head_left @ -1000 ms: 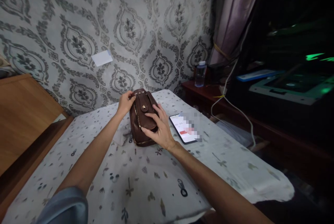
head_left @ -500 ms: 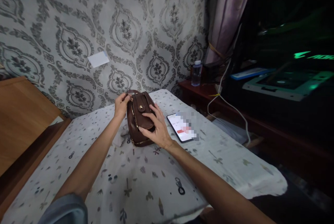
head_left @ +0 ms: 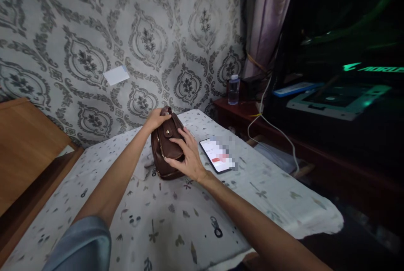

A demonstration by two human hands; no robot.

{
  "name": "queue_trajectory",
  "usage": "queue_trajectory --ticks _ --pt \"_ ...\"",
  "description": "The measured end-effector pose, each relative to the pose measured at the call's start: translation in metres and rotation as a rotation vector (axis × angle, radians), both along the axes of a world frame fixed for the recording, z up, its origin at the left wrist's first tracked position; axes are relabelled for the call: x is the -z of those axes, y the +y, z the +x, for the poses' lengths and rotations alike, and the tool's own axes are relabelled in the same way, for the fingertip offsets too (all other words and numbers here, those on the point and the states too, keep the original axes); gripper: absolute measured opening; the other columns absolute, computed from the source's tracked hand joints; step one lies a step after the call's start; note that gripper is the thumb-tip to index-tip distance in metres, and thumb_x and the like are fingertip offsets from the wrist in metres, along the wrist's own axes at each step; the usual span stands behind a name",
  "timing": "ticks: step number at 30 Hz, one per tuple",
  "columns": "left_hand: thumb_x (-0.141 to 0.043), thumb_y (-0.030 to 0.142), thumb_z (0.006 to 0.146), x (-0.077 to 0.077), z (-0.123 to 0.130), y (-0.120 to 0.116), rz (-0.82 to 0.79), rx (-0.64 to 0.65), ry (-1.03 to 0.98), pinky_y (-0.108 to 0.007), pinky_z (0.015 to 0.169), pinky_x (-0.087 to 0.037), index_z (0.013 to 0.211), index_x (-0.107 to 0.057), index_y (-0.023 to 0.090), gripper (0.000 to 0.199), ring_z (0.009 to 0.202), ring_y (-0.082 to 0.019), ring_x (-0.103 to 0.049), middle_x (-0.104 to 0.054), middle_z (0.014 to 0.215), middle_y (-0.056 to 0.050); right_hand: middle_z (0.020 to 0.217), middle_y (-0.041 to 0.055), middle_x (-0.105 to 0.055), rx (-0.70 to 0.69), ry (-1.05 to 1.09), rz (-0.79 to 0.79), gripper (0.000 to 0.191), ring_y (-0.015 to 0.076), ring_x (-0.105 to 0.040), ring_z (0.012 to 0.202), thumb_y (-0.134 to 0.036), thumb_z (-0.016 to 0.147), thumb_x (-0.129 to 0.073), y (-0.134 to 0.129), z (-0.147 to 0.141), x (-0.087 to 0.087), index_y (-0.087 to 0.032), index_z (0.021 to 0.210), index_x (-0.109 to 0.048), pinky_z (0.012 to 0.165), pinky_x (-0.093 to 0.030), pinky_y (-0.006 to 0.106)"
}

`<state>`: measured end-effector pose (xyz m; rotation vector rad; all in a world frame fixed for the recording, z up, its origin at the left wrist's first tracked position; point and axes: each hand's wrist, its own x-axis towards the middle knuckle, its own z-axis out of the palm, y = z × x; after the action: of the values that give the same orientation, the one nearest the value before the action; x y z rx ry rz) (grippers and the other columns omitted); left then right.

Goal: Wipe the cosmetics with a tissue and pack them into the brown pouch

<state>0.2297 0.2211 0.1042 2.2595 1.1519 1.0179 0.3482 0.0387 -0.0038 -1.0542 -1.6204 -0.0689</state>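
Note:
A small brown leather handbag with gold zips and a round gold clasp on a tab lies on the printed cloth. My left hand is at its upper end, thumb across the top beside the short handle; its fingers are closed on the bag there and partly hidden behind it. Across the bag's front and right side rests my right hand, thumb near the lower end of the curved front zip and fingers spread over the pocket, holding the bag in place.
A lit phone, partly blurred out, lies right of the bag on the cloth-covered table. Farther right are a clear bottle on a dark red stand, a white cable and a dark glass panel. A wooden board stands at left.
My left hand has moved right along the bag's top, from its upper left corner to beside the handle. My right hand keeps its place on the bag. The view has shifted slightly.

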Motion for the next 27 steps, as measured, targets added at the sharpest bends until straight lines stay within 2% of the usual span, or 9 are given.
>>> queue_trajectory --ticks 6,11,17,27 --pt "-0.071 0.037 0.066 0.006 0.015 0.007 -0.023 -0.046 -0.067 -0.027 0.062 -0.039 0.065 -0.062 0.019 0.021 0.064 -0.016 -0.052 -0.058 0.059 0.002 0.157 0.0166 -0.036 0.013 -0.003 -0.033 0.064 0.0351 -0.028 0.15 -0.061 0.079 -0.069 0.0 0.0 0.001 -0.022 0.128 -0.061 0.119 -0.03 0.058" --pt "-0.069 0.036 0.066 0.01 0.016 0.006 -0.032 -0.075 -0.177 -0.026 0.058 -0.031 0.057 -0.054 0.02 0.024 0.057 -0.013 -0.043 -0.049 0.054 0.004 0.151 0.016 -0.043 0.004 0.006 -0.031 0.06 0.0339 -0.032 0.148 -0.06 0.079 -0.07 -0.001 0.0 -0.002 -0.022 0.125 -0.062 0.119 -0.032 0.055" --pt "-0.071 0.038 0.066 0.007 0.015 -0.007 -0.086 0.017 -0.26 -0.026 0.056 -0.032 0.054 -0.052 0.02 0.029 0.055 -0.012 -0.04 -0.044 0.051 0.005 0.146 0.0142 -0.049 0.002 0.063 -0.052 0.055 0.033 -0.036 0.146 -0.058 0.078 -0.071 -0.001 -0.001 -0.005 -0.024 0.121 -0.062 0.118 -0.034 0.055" --pt "-0.076 0.043 0.062 -0.002 0.006 -0.033 -0.19 0.154 -0.271 -0.026 0.058 -0.037 0.062 -0.061 0.018 0.029 0.057 -0.013 -0.046 -0.053 0.057 0.003 0.145 0.0176 -0.049 0.011 0.035 0.007 0.063 0.0349 -0.036 0.146 -0.054 0.08 -0.067 -0.003 -0.002 -0.006 -0.018 0.131 -0.056 0.118 -0.033 0.055"
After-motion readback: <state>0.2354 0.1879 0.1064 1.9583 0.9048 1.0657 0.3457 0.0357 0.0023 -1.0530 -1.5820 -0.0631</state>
